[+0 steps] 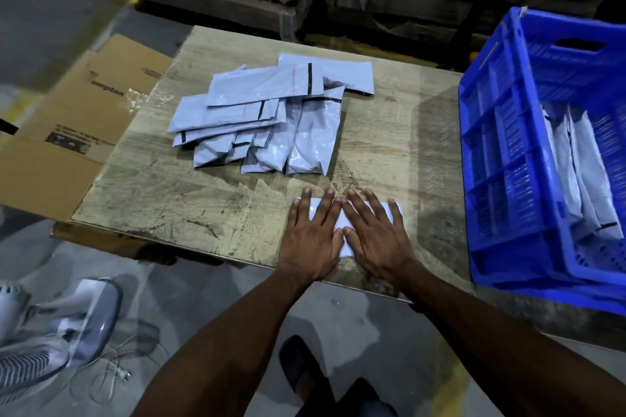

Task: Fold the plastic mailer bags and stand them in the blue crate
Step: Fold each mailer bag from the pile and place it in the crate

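Both hands, left hand and right hand, lie flat with straight fingers on the folded mailer at the table's near edge. Press outward evenly (thin plastic springs back). Beyond waits the unfolded pile; the blue crate stands right.

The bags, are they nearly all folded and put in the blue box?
Not yet. A few folded bags already stand in the blue crate. Both hands, left hand and right hand, press one bag flat on the table. A pile of bags behind it is not yet in the crate.
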Tool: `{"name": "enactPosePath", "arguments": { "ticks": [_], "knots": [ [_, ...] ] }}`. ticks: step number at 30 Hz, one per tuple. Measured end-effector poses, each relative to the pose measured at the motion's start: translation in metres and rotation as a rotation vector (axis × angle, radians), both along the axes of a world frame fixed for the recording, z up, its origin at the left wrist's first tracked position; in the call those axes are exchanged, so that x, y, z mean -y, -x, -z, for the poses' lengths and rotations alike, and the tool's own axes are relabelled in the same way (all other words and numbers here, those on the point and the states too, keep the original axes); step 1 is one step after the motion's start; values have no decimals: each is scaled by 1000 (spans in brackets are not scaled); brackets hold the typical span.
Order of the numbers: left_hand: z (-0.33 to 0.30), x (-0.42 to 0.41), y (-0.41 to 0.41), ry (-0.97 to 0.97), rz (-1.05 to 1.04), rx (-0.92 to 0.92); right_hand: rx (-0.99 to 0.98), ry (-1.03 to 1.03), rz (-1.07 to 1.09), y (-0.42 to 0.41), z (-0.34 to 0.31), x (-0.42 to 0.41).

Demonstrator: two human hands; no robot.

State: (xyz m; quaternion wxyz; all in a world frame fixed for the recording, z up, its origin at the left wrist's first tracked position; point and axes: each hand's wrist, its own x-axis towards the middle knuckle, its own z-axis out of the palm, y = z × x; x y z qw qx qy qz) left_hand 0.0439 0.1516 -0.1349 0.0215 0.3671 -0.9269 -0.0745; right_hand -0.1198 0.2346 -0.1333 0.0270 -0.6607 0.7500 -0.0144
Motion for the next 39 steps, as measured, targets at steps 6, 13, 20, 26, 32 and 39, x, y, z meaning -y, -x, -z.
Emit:
{"name": "enactPosePath", "arguments": {
  "ticks": [6,13,20,26,32,39],
  "knots": [
    [-1,2,-3,-11,10,2,48,-58,39,19,-1,-13],
    [0,5,-17,-19,1,-17,60,-72,83,21,-3,-17],
    [-2,4,-34,-32,-94,54,98,-105,84,23,-1,-17],
    [0,5,-33,-20,-106,37,51,-44,-71,-8,-16,6],
    [1,5,-34,-10,-94,37,42,-55,-70,10,-3,-6],
    [4,6,-33,-24,-85,29,34,-51,-1,25,-4,-23]
  ]
}}
